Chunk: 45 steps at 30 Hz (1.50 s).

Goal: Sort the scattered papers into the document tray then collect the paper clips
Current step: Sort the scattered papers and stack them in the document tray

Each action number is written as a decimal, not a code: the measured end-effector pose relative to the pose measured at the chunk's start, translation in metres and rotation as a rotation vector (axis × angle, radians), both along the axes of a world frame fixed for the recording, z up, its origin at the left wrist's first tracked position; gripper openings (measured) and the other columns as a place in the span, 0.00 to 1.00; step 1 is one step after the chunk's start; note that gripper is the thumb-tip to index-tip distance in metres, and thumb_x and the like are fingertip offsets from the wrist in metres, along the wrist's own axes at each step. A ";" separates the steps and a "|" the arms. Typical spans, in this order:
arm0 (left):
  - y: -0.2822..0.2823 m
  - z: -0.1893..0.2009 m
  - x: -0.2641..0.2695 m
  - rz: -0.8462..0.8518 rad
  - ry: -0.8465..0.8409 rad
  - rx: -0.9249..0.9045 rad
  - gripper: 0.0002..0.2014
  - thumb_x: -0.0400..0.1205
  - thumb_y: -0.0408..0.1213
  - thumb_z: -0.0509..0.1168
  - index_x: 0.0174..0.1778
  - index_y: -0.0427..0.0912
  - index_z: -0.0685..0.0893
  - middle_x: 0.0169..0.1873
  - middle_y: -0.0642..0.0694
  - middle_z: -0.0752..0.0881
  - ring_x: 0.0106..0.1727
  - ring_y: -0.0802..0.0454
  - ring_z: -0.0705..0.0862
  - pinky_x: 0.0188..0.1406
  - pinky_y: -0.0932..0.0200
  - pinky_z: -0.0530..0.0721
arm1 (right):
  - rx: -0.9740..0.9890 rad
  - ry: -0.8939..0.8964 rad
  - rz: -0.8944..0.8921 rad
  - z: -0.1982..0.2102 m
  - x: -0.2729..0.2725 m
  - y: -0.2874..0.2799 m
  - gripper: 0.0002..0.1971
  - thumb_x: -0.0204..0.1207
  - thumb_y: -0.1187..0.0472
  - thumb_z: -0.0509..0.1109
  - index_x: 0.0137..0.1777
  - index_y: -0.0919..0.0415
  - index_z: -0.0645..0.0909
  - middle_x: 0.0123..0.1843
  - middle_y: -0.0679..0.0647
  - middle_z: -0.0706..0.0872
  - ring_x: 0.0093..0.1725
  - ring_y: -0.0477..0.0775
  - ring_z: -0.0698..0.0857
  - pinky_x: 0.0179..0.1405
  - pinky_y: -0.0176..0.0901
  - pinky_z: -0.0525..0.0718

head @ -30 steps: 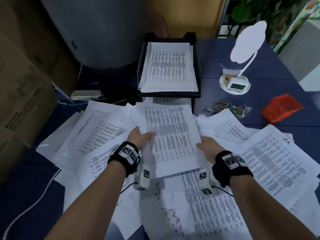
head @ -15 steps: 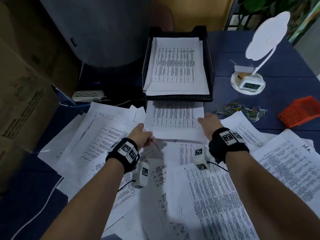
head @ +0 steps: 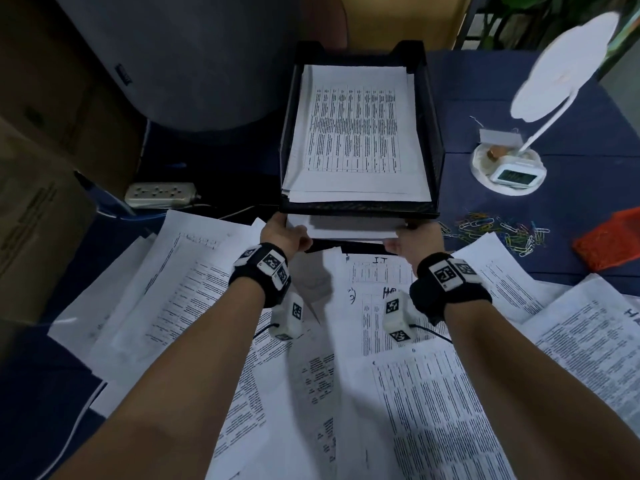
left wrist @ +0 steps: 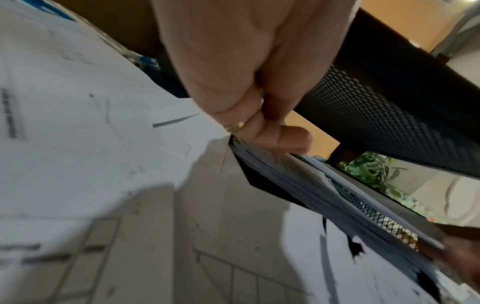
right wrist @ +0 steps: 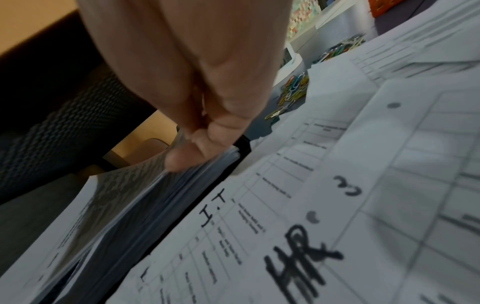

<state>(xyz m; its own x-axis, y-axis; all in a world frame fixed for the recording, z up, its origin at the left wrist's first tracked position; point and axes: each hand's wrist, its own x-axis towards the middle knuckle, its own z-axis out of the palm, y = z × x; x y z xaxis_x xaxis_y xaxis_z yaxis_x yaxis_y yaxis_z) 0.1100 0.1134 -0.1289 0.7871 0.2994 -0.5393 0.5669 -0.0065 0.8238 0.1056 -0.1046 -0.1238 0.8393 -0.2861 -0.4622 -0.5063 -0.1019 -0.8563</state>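
The sheaf of printed sheets [head: 353, 230] that lay out on the desk a second ago is now almost wholly slid into the lower shelf of the black mesh document tray [head: 437, 140], only its near edge showing. The left hand [head: 284, 235] pinches that edge at one corner and the right hand [head: 414, 239] pinches the other. So one more batch is nearly filed, yet many scattered papers [head: 194, 271] remain and the coloured paper clips [head: 498, 232] lie untouched beside the tray
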 end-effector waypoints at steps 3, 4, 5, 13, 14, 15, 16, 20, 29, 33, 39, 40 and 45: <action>0.001 -0.007 0.004 -0.028 -0.011 0.239 0.16 0.76 0.28 0.72 0.56 0.39 0.75 0.42 0.40 0.83 0.31 0.46 0.85 0.26 0.59 0.88 | -0.058 -0.004 -0.022 -0.007 0.007 -0.002 0.13 0.79 0.71 0.64 0.34 0.58 0.74 0.35 0.57 0.82 0.32 0.52 0.84 0.36 0.41 0.88; 0.002 -0.008 0.004 -0.039 -0.020 0.301 0.17 0.74 0.29 0.74 0.54 0.39 0.75 0.44 0.39 0.83 0.35 0.44 0.86 0.32 0.55 0.89 | -0.071 -0.008 -0.037 -0.010 0.008 -0.003 0.13 0.78 0.71 0.65 0.34 0.58 0.74 0.34 0.55 0.82 0.32 0.52 0.84 0.37 0.42 0.88; 0.003 -0.010 0.004 -0.051 -0.039 0.366 0.18 0.73 0.31 0.75 0.54 0.40 0.75 0.45 0.40 0.83 0.39 0.43 0.86 0.40 0.52 0.89 | -0.079 -0.010 -0.042 -0.012 0.009 -0.004 0.13 0.78 0.71 0.66 0.33 0.57 0.74 0.34 0.55 0.82 0.32 0.52 0.84 0.38 0.43 0.88; 0.002 -0.007 -0.005 -0.061 -0.174 0.444 0.08 0.81 0.23 0.59 0.47 0.33 0.83 0.37 0.39 0.87 0.44 0.43 0.88 0.48 0.63 0.84 | -0.187 0.000 0.042 -0.010 0.001 -0.014 0.11 0.76 0.73 0.66 0.37 0.58 0.77 0.33 0.57 0.80 0.30 0.55 0.80 0.30 0.47 0.85; 0.001 -0.004 -0.009 -0.064 -0.176 0.464 0.08 0.81 0.24 0.59 0.51 0.30 0.84 0.40 0.38 0.87 0.47 0.43 0.87 0.45 0.72 0.80 | -0.253 0.001 0.092 -0.009 -0.002 -0.017 0.11 0.75 0.71 0.67 0.37 0.55 0.78 0.36 0.57 0.82 0.35 0.55 0.83 0.39 0.47 0.88; 0.001 -0.001 -0.015 -0.077 -0.176 0.495 0.10 0.82 0.25 0.60 0.55 0.29 0.83 0.45 0.37 0.87 0.50 0.44 0.86 0.42 0.78 0.75 | -0.308 0.000 0.121 -0.008 -0.007 -0.020 0.11 0.74 0.69 0.68 0.36 0.52 0.79 0.39 0.56 0.84 0.39 0.55 0.84 0.46 0.48 0.88; 0.000 0.001 -0.021 -0.087 -0.189 0.522 0.11 0.82 0.27 0.61 0.58 0.30 0.83 0.50 0.37 0.88 0.54 0.44 0.85 0.43 0.79 0.72 | -0.337 -0.001 0.139 -0.009 -0.012 -0.023 0.11 0.74 0.68 0.68 0.36 0.51 0.81 0.40 0.56 0.85 0.41 0.55 0.84 0.49 0.48 0.86; -0.006 0.005 -0.051 -0.177 -0.168 0.564 0.13 0.83 0.31 0.62 0.62 0.34 0.83 0.61 0.37 0.84 0.62 0.42 0.82 0.58 0.64 0.76 | -0.319 -0.035 0.105 -0.009 -0.044 -0.039 0.07 0.75 0.67 0.70 0.48 0.64 0.89 0.41 0.62 0.89 0.44 0.60 0.85 0.53 0.52 0.86; -0.057 0.011 -0.141 -0.694 -0.155 0.542 0.05 0.81 0.38 0.66 0.46 0.44 0.87 0.45 0.50 0.86 0.44 0.55 0.82 0.45 0.64 0.79 | -0.553 0.191 0.225 -0.004 -0.130 -0.104 0.12 0.77 0.64 0.68 0.58 0.64 0.86 0.59 0.61 0.87 0.63 0.61 0.83 0.61 0.46 0.79; -0.084 0.003 -0.161 -1.117 -0.035 0.673 0.22 0.71 0.56 0.73 0.53 0.45 0.82 0.48 0.49 0.82 0.49 0.50 0.82 0.50 0.56 0.83 | -0.695 0.303 0.445 -0.002 -0.156 -0.117 0.17 0.79 0.60 0.67 0.67 0.62 0.82 0.70 0.58 0.81 0.70 0.58 0.78 0.71 0.45 0.74; -0.105 -0.004 -0.176 -1.284 0.072 0.887 0.27 0.68 0.45 0.78 0.58 0.45 0.74 0.52 0.46 0.84 0.51 0.45 0.84 0.50 0.51 0.85 | -0.644 0.228 0.443 -0.001 -0.171 -0.124 0.19 0.77 0.61 0.70 0.67 0.66 0.80 0.69 0.60 0.81 0.69 0.59 0.78 0.71 0.47 0.74; -0.106 -0.003 -0.174 -1.283 0.078 0.855 0.23 0.70 0.43 0.76 0.58 0.44 0.77 0.53 0.46 0.85 0.52 0.45 0.84 0.52 0.52 0.85 | -0.608 0.216 0.416 -0.001 -0.172 -0.125 0.21 0.76 0.60 0.72 0.67 0.66 0.79 0.69 0.60 0.81 0.68 0.59 0.78 0.70 0.47 0.74; -0.098 0.007 -0.159 -0.952 -0.077 0.658 0.05 0.77 0.34 0.68 0.47 0.40 0.85 0.45 0.43 0.85 0.47 0.45 0.82 0.46 0.56 0.81 | -0.512 0.249 0.417 -0.006 -0.177 -0.131 0.31 0.75 0.52 0.74 0.73 0.68 0.73 0.71 0.60 0.78 0.70 0.59 0.76 0.67 0.44 0.71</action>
